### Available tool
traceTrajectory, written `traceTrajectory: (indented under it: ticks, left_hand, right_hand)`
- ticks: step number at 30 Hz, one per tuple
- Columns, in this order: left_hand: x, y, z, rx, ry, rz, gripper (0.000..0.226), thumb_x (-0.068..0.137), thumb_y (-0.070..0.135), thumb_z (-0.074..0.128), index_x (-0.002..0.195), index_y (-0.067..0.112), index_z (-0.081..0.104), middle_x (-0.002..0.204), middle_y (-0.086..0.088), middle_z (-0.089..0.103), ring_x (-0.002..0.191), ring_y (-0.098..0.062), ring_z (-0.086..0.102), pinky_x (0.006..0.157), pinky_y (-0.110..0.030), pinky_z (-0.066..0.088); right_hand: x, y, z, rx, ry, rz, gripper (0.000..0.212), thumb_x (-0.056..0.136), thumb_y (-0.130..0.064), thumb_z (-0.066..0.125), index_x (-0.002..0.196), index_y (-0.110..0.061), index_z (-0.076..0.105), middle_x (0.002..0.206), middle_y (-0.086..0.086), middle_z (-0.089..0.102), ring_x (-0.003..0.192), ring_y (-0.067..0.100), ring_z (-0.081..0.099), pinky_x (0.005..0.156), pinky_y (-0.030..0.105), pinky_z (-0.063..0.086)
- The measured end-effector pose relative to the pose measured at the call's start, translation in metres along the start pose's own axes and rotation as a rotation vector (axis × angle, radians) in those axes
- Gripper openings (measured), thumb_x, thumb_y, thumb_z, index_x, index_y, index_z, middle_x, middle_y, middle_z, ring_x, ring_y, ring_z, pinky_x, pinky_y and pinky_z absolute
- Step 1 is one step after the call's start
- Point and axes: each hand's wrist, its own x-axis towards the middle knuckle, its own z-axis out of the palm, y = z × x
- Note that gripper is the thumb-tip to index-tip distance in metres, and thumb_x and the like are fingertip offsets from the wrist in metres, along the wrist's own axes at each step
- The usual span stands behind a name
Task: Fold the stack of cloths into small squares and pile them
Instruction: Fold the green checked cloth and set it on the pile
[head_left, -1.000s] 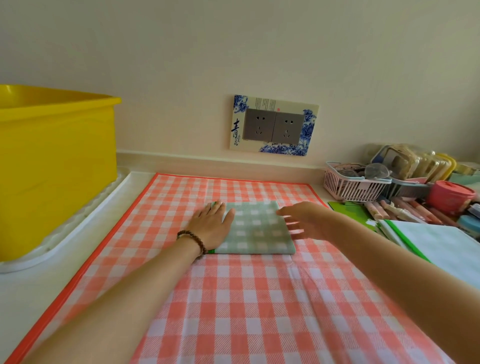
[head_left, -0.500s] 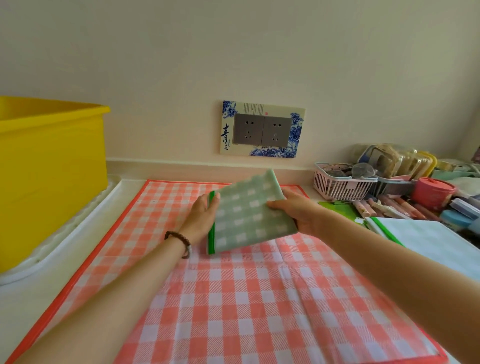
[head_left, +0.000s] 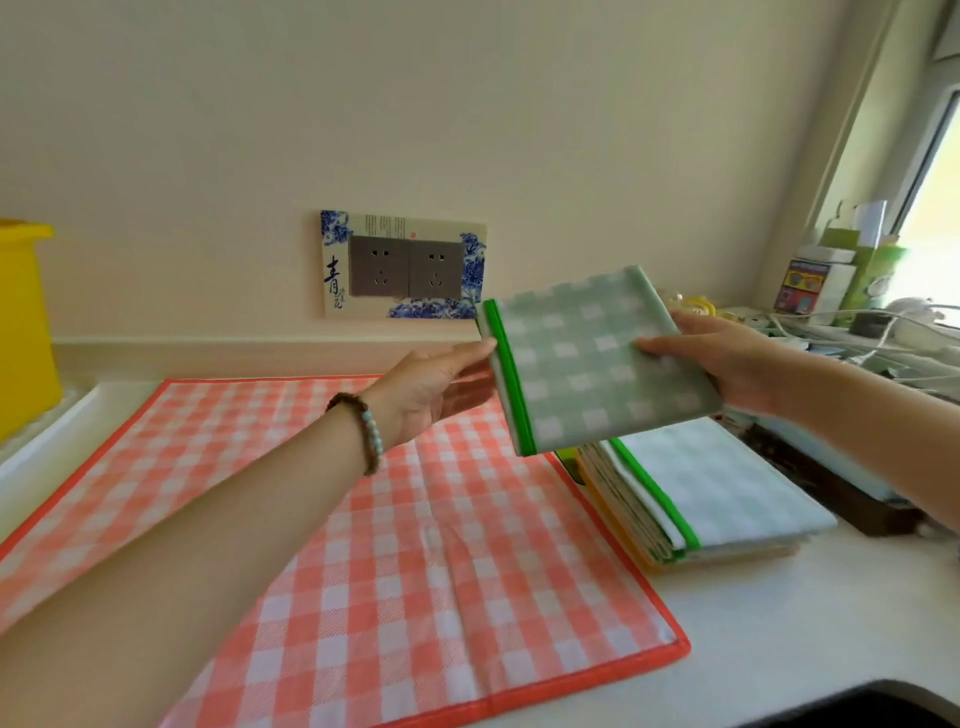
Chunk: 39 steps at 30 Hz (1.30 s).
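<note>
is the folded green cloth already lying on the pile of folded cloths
No, the right hand holds the folded green cloth in the air above the pile.

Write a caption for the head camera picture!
Right hand holds a folded green cloth above the pile, left hand alongside.
</note>
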Motion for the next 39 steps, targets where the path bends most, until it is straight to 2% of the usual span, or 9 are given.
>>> traceTrajectory:
  ticks: [5,9,14,18,22,26,34,36,39]
  left_hand:
    - [0.014,-0.023,0.06,-0.013,-0.056,-0.041,0.01,0.085,0.017,0.067,0.091,0.01,0.064,0.074,-0.001,0.071,0.06,-0.01,0.067,0.057,-0.018,0.056]
    - [0.021,-0.048,0.092,0.013,-0.064,-0.131,0.012,0.084,0.01,0.067,0.094,0.006,0.063,0.073,-0.005,0.07,0.054,-0.011,0.066,0.05,-0.018,0.055]
    - [0.024,-0.076,0.107,0.085,-0.064,-0.215,0.009,0.084,0.011,0.068,0.092,0.009,0.064,0.07,-0.002,0.071,0.055,-0.008,0.067,0.046,-0.017,0.052]
    - [0.025,-0.087,0.108,0.138,-0.038,-0.257,0.018,0.083,0.013,0.069,0.099,0.007,0.061,0.077,-0.004,0.069,0.053,-0.007,0.065,0.045,-0.017,0.052]
    - [0.027,-0.091,0.108,0.162,-0.012,-0.259,0.021,0.083,0.014,0.07,0.102,0.007,0.063,0.08,-0.004,0.069,0.053,-0.006,0.065,0.044,-0.017,0.051]
    - [0.028,-0.094,0.106,0.213,0.006,-0.258,0.02,0.081,0.018,0.072,0.096,0.01,0.061,0.085,-0.004,0.068,0.062,-0.008,0.064,0.045,-0.017,0.052]
    - [0.022,-0.095,0.098,0.268,0.039,-0.232,0.052,0.076,0.031,0.075,0.118,0.008,0.056,0.111,-0.009,0.066,0.074,-0.01,0.064,0.048,-0.017,0.051]
    - [0.019,-0.092,0.093,0.279,0.031,-0.213,0.054,0.076,0.035,0.075,0.119,0.01,0.054,0.113,-0.009,0.066,0.081,-0.012,0.066,0.055,-0.02,0.055]
    - [0.015,-0.084,0.082,0.371,0.039,-0.129,0.056,0.079,0.038,0.072,0.123,0.012,0.051,0.119,-0.008,0.061,0.095,-0.014,0.063,0.077,-0.027,0.057]
  right_hand:
    - [-0.019,0.02,-0.053,-0.065,0.101,0.084,0.031,0.089,-0.011,0.058,0.119,-0.016,0.055,0.1,0.006,0.066,0.081,0.02,0.063,0.059,0.029,0.058]
    - [-0.023,0.044,-0.082,-0.132,0.139,0.211,0.038,0.086,-0.016,0.063,0.124,-0.018,0.056,0.111,0.011,0.065,0.093,0.026,0.063,0.08,0.04,0.053]
    - [-0.022,0.076,-0.096,-0.196,0.134,0.34,0.046,0.082,-0.023,0.069,0.126,-0.014,0.057,0.117,0.012,0.064,0.103,0.028,0.062,0.093,0.042,0.05]
    - [-0.012,0.095,-0.101,-0.261,0.141,0.386,0.067,0.063,-0.033,0.08,0.125,-0.018,0.06,0.12,0.008,0.062,0.109,0.029,0.059,0.101,0.044,0.046]
    - [-0.005,0.101,-0.104,-0.3,0.14,0.367,0.054,0.076,-0.03,0.074,0.127,-0.02,0.058,0.124,0.008,0.059,0.112,0.027,0.055,0.104,0.043,0.042]
    - [-0.005,0.109,-0.104,-0.348,0.127,0.355,0.059,0.074,-0.037,0.075,0.129,-0.024,0.057,0.126,0.005,0.057,0.115,0.027,0.054,0.105,0.043,0.041]
    - [-0.012,0.105,-0.102,-0.444,0.097,0.308,0.061,0.079,-0.041,0.069,0.134,-0.023,0.051,0.137,0.001,0.048,0.124,0.026,0.047,0.109,0.039,0.036]
    - [-0.015,0.095,-0.099,-0.552,0.113,0.203,0.063,0.084,-0.04,0.064,0.139,-0.019,0.044,0.145,0.001,0.041,0.131,0.024,0.04,0.11,0.036,0.033]
    - [-0.02,0.069,-0.088,-0.69,0.118,0.072,0.066,0.086,-0.044,0.06,0.142,-0.017,0.039,0.152,0.002,0.03,0.136,0.023,0.033,0.108,0.031,0.028]
